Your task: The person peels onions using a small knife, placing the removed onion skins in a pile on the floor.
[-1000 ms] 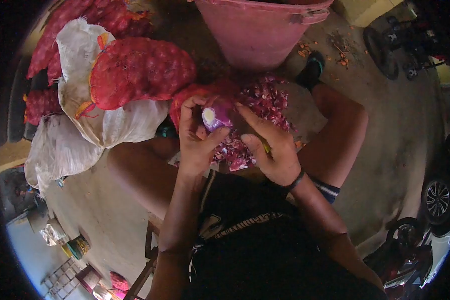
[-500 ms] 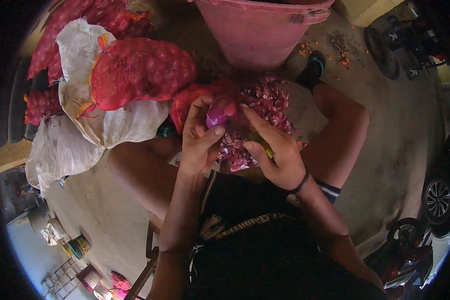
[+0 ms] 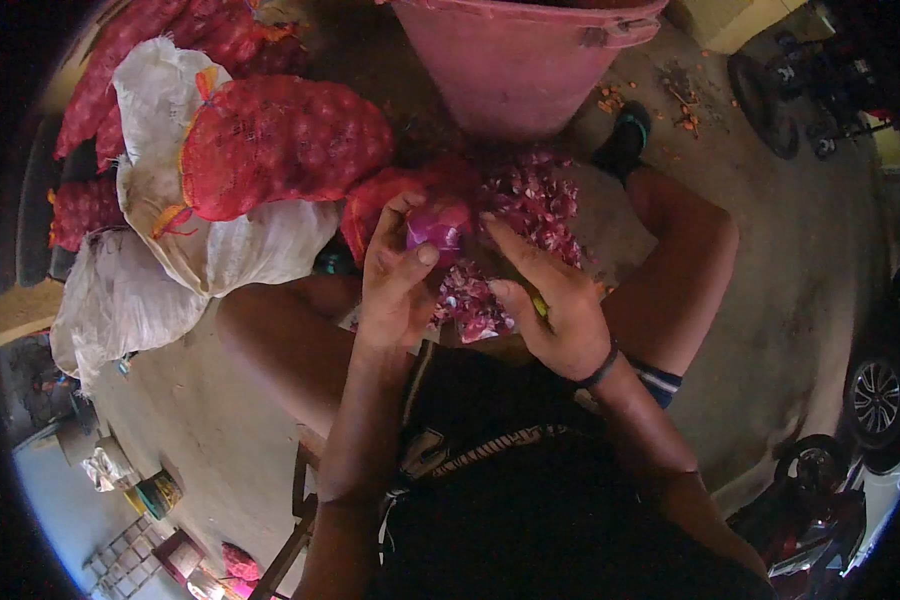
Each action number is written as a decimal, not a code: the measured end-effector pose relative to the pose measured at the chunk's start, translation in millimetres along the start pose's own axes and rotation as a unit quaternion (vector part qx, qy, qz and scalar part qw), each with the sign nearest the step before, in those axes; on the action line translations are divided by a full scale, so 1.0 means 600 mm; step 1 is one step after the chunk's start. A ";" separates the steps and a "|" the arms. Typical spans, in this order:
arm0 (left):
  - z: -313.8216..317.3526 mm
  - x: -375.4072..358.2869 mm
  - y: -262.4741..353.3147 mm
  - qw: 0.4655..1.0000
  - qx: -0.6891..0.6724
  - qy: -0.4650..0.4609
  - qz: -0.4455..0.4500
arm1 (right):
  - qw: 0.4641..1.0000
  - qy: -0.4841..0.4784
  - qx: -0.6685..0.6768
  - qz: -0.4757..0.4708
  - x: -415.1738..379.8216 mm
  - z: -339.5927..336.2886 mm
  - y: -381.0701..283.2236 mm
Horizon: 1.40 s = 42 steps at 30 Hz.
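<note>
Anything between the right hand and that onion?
Nothing visible. The left hand holds the onion from its left; the right hand, with a yellow object in its grip, faces it across a gap.

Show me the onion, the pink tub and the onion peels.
Onion (image 3: 442, 226), head view: its purple surface.
Pink tub (image 3: 522, 75), head view: its outer wall.
Onion peels (image 3: 545, 208), head view: the heap's far part.
</note>
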State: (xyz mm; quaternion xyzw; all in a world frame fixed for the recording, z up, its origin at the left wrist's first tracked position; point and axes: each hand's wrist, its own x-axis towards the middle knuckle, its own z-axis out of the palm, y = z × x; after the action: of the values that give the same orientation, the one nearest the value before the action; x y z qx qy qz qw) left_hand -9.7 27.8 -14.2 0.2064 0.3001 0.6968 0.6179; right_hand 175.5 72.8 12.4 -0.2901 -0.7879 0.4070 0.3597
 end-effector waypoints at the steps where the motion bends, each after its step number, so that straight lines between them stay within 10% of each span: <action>1: 0.001 0.000 0.000 1.000 0.000 0.000 -0.001 | 1.000 0.000 0.003 0.005 0.001 0.001 -0.001; 39: 0.004 0.002 -0.011 0.999 0.017 -0.036 -0.015 | 0.998 0.005 0.050 0.023 0.001 -0.005 0.027; 42: -0.004 0.000 -0.002 0.993 -0.070 -0.068 -0.073 | 0.967 0.023 0.166 0.194 -0.004 -0.008 0.034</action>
State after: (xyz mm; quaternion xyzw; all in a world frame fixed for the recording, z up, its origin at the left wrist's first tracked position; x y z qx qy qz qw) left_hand -10.1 27.3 -16.8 0.1869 0.2218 0.6537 0.6989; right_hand 184.1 83.3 -3.6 -0.3827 -0.6297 0.5871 0.3353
